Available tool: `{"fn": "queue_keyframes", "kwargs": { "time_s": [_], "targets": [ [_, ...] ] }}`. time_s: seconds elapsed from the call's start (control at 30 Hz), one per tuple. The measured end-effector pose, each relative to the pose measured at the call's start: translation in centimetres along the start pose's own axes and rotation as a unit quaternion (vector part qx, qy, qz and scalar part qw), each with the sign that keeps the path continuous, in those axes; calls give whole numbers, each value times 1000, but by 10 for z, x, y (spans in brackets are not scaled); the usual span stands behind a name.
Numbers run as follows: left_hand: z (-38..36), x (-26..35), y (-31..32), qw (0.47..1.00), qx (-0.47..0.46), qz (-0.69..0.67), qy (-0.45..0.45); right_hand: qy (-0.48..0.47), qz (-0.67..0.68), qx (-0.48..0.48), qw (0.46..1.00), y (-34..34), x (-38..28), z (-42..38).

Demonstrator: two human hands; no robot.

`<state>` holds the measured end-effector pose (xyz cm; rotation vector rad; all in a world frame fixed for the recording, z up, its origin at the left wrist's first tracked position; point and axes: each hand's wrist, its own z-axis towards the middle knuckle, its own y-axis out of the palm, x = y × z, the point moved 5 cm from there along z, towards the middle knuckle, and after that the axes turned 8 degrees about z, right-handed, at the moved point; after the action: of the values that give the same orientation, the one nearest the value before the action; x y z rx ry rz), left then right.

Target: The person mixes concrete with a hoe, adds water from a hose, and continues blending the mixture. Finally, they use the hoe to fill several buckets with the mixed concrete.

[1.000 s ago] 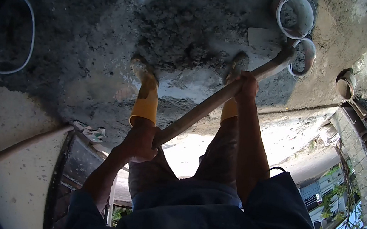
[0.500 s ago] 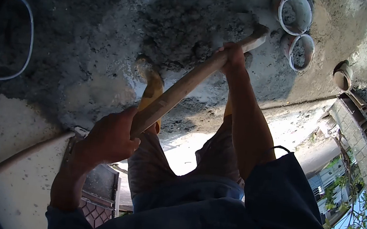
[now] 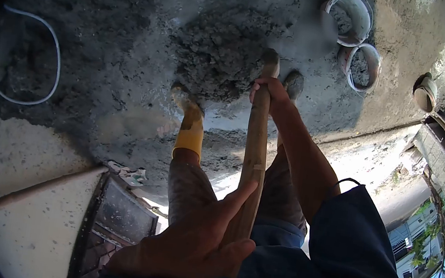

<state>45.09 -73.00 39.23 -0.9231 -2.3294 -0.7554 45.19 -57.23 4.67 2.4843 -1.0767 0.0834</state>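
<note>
A thick wooden handle [image 3: 257, 138] runs nearly upright through the middle of the view, its far end over a heap of wet grey mortar [image 3: 220, 49]. My right hand [image 3: 273, 95] is wrapped round the handle near its far end. Close to my body, my left hand [image 3: 204, 232] holds the near part, thumb along the wood. The tool's head beyond the handle is not clearly visible. My yellow boot [image 3: 190, 129] stands at the near edge of the heap, and my other boot [image 3: 293, 85] is right of the handle.
Two buckets with grey material, one farther [image 3: 350, 20] and one nearer [image 3: 362, 67], stand at upper right. A smaller container [image 3: 425, 94] lies beyond them. A pale hose loop [image 3: 59, 64] is at left. A wall [image 3: 25, 225] and a dark gate [image 3: 125, 213] are lower left.
The handle has swung from a slant to nearly upright. My left hand has moved down and right, toward my body; my right hand has shifted slightly left and down.
</note>
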Motion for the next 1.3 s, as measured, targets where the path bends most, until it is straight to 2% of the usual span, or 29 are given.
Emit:
{"fn": "queue_keyframes", "kwargs": {
  "time_s": [0.03, 0.07, 0.13, 0.17, 0.23, 0.27, 0.33, 0.37, 0.43, 0.47, 0.53, 0.63, 0.67, 0.7, 0.73, 0.77, 0.8, 0.87, 0.97, 1.0, 1.03, 1.07, 1.1, 1.17, 1.2, 1.27, 1.3],
  "targets": [
    [9, 18, 6, 998, -26, -4, 64, 1, 4, 0, 1000, -3, -10, -11],
    [21, 31, 8, 998, -27, -3, 62, 13, 31, -9, 999, -5, -19, -22],
    [36, 60, 32, 975, -210, -30, 71, 46, 103, -17, 994, -15, -35, -44],
    [41, 75, 40, 975, -209, -28, 72, 45, 102, -18, 994, -19, -45, -57],
    [44, 118, 44, 970, -79, -49, 226, 54, 164, -47, 984, -22, -61, -88],
    [46, 128, 50, 969, -78, -47, 228, 53, 163, -49, 984, -22, -70, -105],
    [47, 142, 71, 963, -158, -20, 218, 65, 204, -72, 974, -17, -87, -140],
    [48, 146, 85, 962, -158, -15, 222, 61, 202, -76, 975, -18, -96, -156],
    [44, 158, 99, 936, -85, -121, 320, 15, 204, -68, 976, -22, -119, -185],
    [43, 161, 94, 935, -82, -115, 326, -10, 189, -73, 979, -21, -131, -199],
    [35, 162, 85, 923, -193, -105, 315, -53, 173, -68, 981, -23, -151, -222],
    [24, 118, 68, 938, -169, -102, 284, -239, 80, 13, 968, -14, -167, -242],
    [18, 96, 55, 964, -137, -55, 221, -234, 78, 14, 969, -7, -161, -239],
    [12, 72, 38, 982, -106, -9, 156, -326, 38, 47, 943, -2, -160, -238],
    [15, 45, 22, 991, -122, 36, 34, -414, -3, 81, 907, 0, -159, -238],
    [18, 14, 7, 984, -137, 81, -86, -437, 16, 70, 897, -11, -156, -222],
    [29, -39, 3, 970, -104, 188, -117, -461, 4, 90, 883, -10, -146, -206],
    [76, -121, -21, 944, 14, 320, -76, -481, -5, 97, 871, -12, -135, -167],
    [157, -206, -56, 883, 62, 455, -92, -472, -6, 67, 879, -22, -144, -109],
    [179, -228, -61, 885, 61, 454, -91, -462, -16, 65, 884, -26, -146, -99],
    [196, -246, -64, 873, 102, 473, -68, -458, -18, 71, 886, -27, -144, -96],
    [203, -253, -64, 859, 140, 491, -46, -475, 0, 82, 876, -29, -144, -97],
    [207, -264, -57, 862, 134, 487, -47, -494, 20, 94, 864, -30, -142, -101],
    [208, -262, -51, 840, 228, 493, 1, -496, -7, 77, 865, -36, -132, -113],
    [207, -258, -50, 840, 231, 491, 8, -504, -35, 45, 862, -31, -131, -122],
    [182, -255, -37, 856, 210, 472, 27, -490, -38, 43, 870, -30, -114, -137],
    [166, -253, -32, 887, 201, 413, 46, -480, -63, 26, 875, -24, -105, -144]
  ]
}}
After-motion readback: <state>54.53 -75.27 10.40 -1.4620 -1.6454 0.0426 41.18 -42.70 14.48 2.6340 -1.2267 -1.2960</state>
